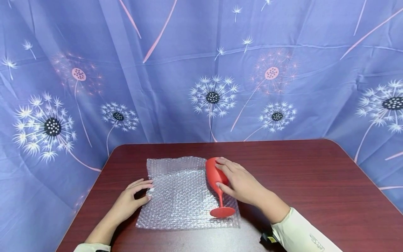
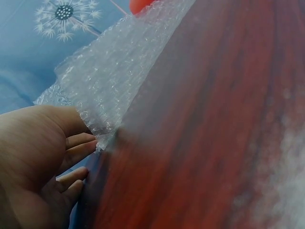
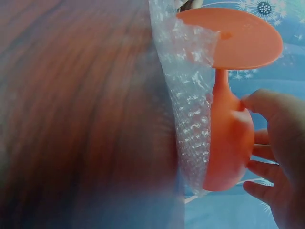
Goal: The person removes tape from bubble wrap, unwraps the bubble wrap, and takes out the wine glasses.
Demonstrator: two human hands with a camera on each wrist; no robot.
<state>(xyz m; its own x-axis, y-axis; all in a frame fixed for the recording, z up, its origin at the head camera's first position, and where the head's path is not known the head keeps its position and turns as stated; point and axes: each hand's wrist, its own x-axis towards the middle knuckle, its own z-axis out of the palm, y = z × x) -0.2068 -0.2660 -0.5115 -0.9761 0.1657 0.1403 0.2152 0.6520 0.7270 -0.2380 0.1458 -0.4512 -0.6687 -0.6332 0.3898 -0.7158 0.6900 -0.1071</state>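
Note:
A red goblet (image 1: 221,175) lies on its side along the right part of a sheet of clear bubble wrap (image 1: 179,196), its round foot towards me. My right hand (image 1: 244,182) rests on the bowl, fingers spread over it and thumb near the stem end. In the right wrist view, fingertips and thumb touch the bowl's upper side without wrapping round it. At the sheet's left edge, my left hand (image 1: 129,203) touches the bubble wrap with extended fingers, thumb apart from them. The left wrist view shows those fingertips at the wrap's edge.
The sheet lies on a dark red wooden table (image 1: 299,175) with rounded far corners. Behind it hangs a blue curtain (image 1: 176,105) printed with dandelions. A small black object (image 1: 267,238) is partly visible by my right sleeve.

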